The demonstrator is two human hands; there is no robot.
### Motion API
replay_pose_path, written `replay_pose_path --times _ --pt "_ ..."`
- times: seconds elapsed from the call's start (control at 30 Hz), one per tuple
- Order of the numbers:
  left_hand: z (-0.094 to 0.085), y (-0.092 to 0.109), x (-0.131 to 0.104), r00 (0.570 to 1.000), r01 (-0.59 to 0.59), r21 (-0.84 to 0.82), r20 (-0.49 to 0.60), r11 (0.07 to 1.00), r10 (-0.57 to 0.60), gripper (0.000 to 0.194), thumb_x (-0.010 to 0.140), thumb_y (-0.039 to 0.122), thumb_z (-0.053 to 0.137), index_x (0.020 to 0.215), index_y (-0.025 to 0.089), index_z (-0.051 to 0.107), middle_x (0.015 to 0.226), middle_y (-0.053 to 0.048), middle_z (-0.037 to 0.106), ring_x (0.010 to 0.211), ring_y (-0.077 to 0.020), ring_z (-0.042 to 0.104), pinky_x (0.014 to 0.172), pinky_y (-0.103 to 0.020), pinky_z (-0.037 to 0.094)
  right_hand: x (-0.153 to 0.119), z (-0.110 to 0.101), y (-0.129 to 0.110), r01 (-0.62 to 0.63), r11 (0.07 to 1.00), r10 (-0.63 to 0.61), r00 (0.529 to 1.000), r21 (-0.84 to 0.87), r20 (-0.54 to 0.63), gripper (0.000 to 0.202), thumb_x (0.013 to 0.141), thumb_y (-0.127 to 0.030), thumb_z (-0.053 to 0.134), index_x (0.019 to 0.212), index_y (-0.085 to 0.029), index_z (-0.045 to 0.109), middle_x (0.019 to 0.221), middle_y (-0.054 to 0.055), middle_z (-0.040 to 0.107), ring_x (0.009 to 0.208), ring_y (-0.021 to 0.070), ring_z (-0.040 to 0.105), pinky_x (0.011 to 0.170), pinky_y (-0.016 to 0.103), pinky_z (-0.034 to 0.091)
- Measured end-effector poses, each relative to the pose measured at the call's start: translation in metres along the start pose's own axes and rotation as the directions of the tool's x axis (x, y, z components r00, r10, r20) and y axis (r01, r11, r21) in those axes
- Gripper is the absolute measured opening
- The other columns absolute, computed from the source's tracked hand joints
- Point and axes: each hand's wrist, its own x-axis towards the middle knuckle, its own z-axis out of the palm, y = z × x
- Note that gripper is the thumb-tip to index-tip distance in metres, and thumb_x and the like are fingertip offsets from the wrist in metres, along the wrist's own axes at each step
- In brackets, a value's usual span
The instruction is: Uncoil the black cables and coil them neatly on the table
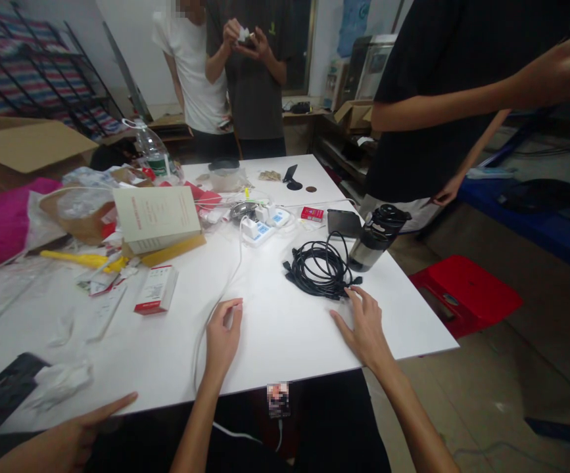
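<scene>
A coil of black cables [321, 268] with several plugs lies on the white table [275, 328]. My right hand [363, 322] is at its near side, thumb and fingers spread, the fingertips at the coil's lower right edge; I cannot tell whether they touch it. My left hand [223, 335] rests near the table's front edge, beside a white cord [235, 272]. Its fingers are curled, with thumb and index tips brought together and nothing visible between them. Just behind the coil stands a black and grey tumbler [378, 236], slightly tilted in this view.
A white power strip [260, 230] with plugs sits mid-table, near a small red box [312, 214]. Leftward are a booklet [156, 213], a red-white box [156, 289] and clutter. Another person's hand [97, 424] points at lower left. A red stool [467, 292] stands right; people stand around.
</scene>
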Motion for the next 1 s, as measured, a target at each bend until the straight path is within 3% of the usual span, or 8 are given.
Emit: replay_pose_path --times 0.23,0.37,0.5,0.6,0.7,0.8,1.0 --pt "-0.001 0.001 0.000 1.000 0.018 -0.008 0.008 1.000 -0.017 0.027 0.102 0.045 0.065 0.107 0.022 0.077 0.110 -0.009 0.078 0.110 -0.0283 0.072 0.107 -0.046 0.054 0.056 0.025 -0.021 0.105 0.994 -0.105 0.994 -0.022 0.008 0.061 0.112 -0.042 0.045 0.166 -0.016 0.032 0.151 0.024 0.057 0.138 0.0377 0.055 0.111 0.056 0.046" --pt "-0.001 0.001 0.000 0.999 0.032 -0.016 0.008 0.999 -0.031 0.025 0.102 0.044 0.065 0.108 0.022 0.077 0.111 -0.009 0.078 0.111 -0.0279 0.071 0.107 -0.046 0.054 0.087 0.044 -0.029 0.208 0.977 -0.200 0.968 -0.039 0.149 0.050 0.112 -0.022 0.035 0.161 -0.015 0.042 0.135 0.020 0.069 0.122 0.0339 0.064 0.104 0.050 0.047" --pt "-0.001 -0.001 0.000 0.999 0.043 -0.025 0.012 0.999 -0.042 0.025 0.103 0.043 0.065 0.109 0.022 0.077 0.112 -0.009 0.078 0.112 -0.0273 0.072 0.108 -0.046 0.054 0.095 0.048 -0.030 0.290 0.957 -0.281 0.931 -0.002 0.231 0.060 0.099 -0.002 0.037 0.156 -0.016 0.051 0.135 0.016 0.071 0.120 0.0317 0.064 0.106 0.048 0.044" --pt "0.000 -0.002 0.000 0.999 0.048 -0.031 0.018 0.998 -0.047 0.025 0.103 0.043 0.065 0.109 0.022 0.077 0.113 -0.009 0.078 0.112 -0.0269 0.071 0.108 -0.045 0.054 0.093 0.043 -0.025 0.316 0.948 -0.312 0.913 0.029 0.264 0.065 0.093 0.004 0.039 0.151 -0.018 0.057 0.135 0.013 0.072 0.121 0.0301 0.064 0.109 0.048 0.042" --pt "-0.001 -0.002 0.000 0.998 0.048 -0.035 0.028 0.998 -0.047 0.025 0.103 0.043 0.065 0.110 0.022 0.077 0.113 -0.009 0.077 0.112 -0.0267 0.071 0.108 -0.045 0.053 0.090 0.040 -0.021 0.290 0.956 -0.291 0.920 0.043 0.262 0.053 0.102 -0.005 0.041 0.149 -0.019 0.060 0.129 0.013 0.074 0.120 0.0303 0.064 0.110 0.048 0.042" --pt "-0.001 -0.003 0.000 0.998 0.048 -0.038 0.032 0.998 -0.047 0.027 0.103 0.044 0.064 0.109 0.022 0.077 0.113 -0.009 0.077 0.112 -0.0269 0.071 0.107 -0.045 0.053 0.087 0.041 -0.021 0.224 0.973 -0.231 0.943 0.054 0.239 0.037 0.112 -0.026 0.042 0.140 -0.017 0.064 0.123 0.015 0.075 0.116 0.0316 0.066 0.106 0.048 0.045" --pt "-0.002 -0.004 0.000 0.999 0.045 -0.048 0.023 0.998 -0.044 0.028 0.102 0.045 0.065 0.107 0.020 0.077 0.111 -0.010 0.078 0.110 -0.0276 0.071 0.107 -0.046 0.053 0.099 0.033 -0.023 0.087 0.989 -0.110 0.975 0.123 0.191 0.039 0.113 -0.048 0.040 0.113 -0.019 0.067 0.109 0.015 0.077 0.105 0.0330 0.071 0.097 0.047 0.050"
